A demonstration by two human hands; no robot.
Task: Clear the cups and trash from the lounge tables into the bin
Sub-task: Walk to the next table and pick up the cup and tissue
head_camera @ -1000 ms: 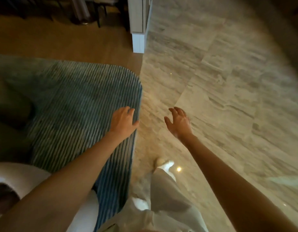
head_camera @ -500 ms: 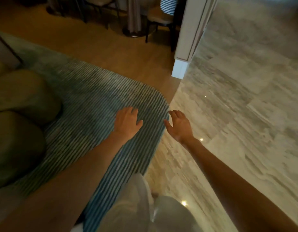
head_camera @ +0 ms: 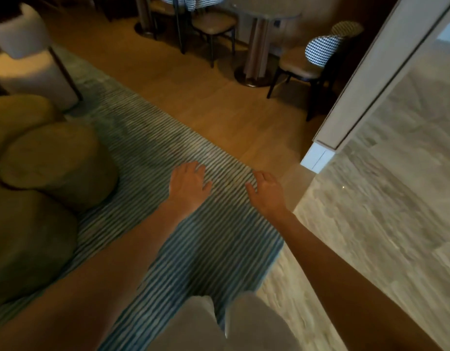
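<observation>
My left hand [head_camera: 188,184] and my right hand [head_camera: 267,192] are both stretched out in front of me, palms down, fingers apart, holding nothing. They hover above a blue striped rug [head_camera: 168,148]. No cup, trash or bin shows in this view. A round lounge table [head_camera: 265,13] on a pedestal stands far ahead, its top blurred and partly cut off.
Olive round poufs [head_camera: 56,160] crowd the left. A white armchair [head_camera: 24,62] stands at the far left. Chairs [head_camera: 307,64] with checked backs surround the far table. A white pillar [head_camera: 350,102] rises at right beside the marble floor [head_camera: 383,224]. Wooden floor [head_camera: 218,105] lies ahead.
The view has swung left and upward: the pillar slid right, the table and chairs came into sight, and the poufs grew. Both hands stay open and held out.
</observation>
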